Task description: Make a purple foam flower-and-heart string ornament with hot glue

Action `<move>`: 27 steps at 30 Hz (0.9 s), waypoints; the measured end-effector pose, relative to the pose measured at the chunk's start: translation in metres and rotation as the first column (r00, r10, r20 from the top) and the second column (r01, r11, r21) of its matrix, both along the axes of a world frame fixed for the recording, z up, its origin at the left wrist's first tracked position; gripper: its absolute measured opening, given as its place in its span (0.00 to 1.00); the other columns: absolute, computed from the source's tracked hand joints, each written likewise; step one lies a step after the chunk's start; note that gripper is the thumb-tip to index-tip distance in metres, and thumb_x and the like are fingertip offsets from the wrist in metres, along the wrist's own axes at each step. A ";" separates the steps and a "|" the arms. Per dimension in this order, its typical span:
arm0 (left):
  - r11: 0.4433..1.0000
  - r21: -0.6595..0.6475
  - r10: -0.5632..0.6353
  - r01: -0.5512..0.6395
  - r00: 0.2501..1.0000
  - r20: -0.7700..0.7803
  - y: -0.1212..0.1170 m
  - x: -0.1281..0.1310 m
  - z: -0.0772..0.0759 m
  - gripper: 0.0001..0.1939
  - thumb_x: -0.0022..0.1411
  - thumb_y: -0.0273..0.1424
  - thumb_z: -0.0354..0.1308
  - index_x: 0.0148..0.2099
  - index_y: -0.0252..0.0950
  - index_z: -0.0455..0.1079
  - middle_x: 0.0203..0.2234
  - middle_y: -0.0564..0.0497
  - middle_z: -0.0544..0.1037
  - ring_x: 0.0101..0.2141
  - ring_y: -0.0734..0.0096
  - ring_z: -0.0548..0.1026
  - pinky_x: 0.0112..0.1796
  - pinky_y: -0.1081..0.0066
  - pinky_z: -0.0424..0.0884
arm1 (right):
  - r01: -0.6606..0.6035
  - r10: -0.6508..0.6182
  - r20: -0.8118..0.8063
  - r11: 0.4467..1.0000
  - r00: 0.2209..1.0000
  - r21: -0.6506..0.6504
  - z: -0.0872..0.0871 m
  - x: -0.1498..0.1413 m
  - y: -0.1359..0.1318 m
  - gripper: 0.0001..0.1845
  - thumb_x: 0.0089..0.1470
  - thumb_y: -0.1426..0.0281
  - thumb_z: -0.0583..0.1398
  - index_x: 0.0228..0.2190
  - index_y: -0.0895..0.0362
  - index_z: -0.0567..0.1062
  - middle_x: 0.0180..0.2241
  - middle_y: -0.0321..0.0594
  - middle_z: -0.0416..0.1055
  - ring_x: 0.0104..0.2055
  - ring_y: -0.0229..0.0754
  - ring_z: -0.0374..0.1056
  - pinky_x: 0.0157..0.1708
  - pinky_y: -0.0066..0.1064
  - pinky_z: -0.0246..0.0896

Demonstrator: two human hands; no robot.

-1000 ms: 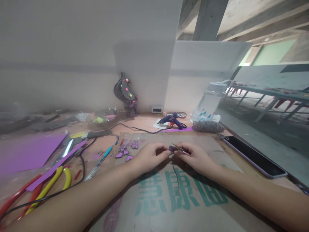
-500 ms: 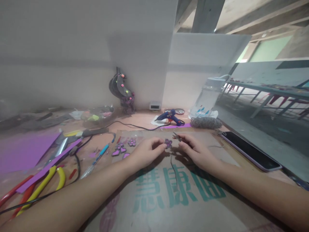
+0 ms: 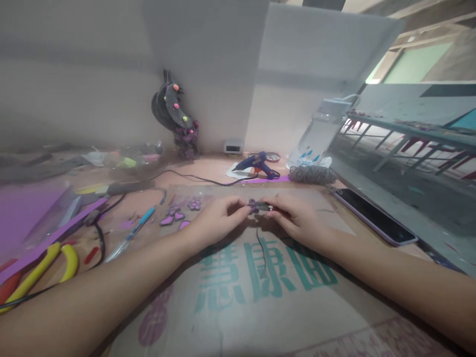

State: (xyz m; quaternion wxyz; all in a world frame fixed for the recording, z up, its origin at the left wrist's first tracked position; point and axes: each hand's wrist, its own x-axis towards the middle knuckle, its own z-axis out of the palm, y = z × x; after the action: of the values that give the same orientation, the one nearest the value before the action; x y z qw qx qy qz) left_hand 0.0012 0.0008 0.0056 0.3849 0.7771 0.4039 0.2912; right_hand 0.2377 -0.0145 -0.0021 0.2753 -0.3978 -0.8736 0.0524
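Between the thumb and fingers of my left hand [image 3: 227, 214] is a small purple flower with a dark grey outline [image 3: 254, 206]. My right hand [image 3: 292, 215] is closed around a small pointed metal tool [image 3: 265, 206], whose kind I cannot make out; its tip meets the flower's right side. A thin grey strand [image 3: 262, 245] hangs below the flower onto the cardboard sheet [image 3: 238, 322]. To the left of my left hand lie another purple flower [image 3: 194, 203] and several purple hearts edged in grey [image 3: 167, 220].
Behind the cardboard are a blue glue gun [image 3: 258, 162], a grey yarn bundle [image 3: 312, 174] and a water bottle [image 3: 320, 131]. A phone [image 3: 375, 218] lies right. Pliers with yellow handles [image 3: 35, 272], a blue pen [image 3: 143, 223] and a black cord [image 3: 98, 233] lie left.
The metal tool in my right hand has moved left and now meets the flower; before, there was a gap between them. The whole view has shifted slightly.
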 end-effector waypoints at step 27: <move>0.993 0.115 0.015 -0.005 0.996 -0.083 -0.002 -0.002 -0.001 0.13 0.66 0.39 0.51 0.35 0.36 0.69 0.26 0.54 0.73 0.27 0.71 0.68 0.30 0.71 0.60 | 0.050 -0.049 0.031 0.997 0.998 -0.062 -0.002 0.002 0.002 0.18 0.67 0.62 0.53 0.52 0.55 0.75 0.41 0.44 0.79 0.41 0.46 0.73 0.41 0.36 0.65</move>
State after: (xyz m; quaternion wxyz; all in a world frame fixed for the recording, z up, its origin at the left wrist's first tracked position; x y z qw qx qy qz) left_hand -0.0006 -0.0011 0.0042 0.3207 0.8074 0.4061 0.2833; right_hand 0.2395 -0.0126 -0.0046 0.2512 -0.4285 -0.8653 0.0670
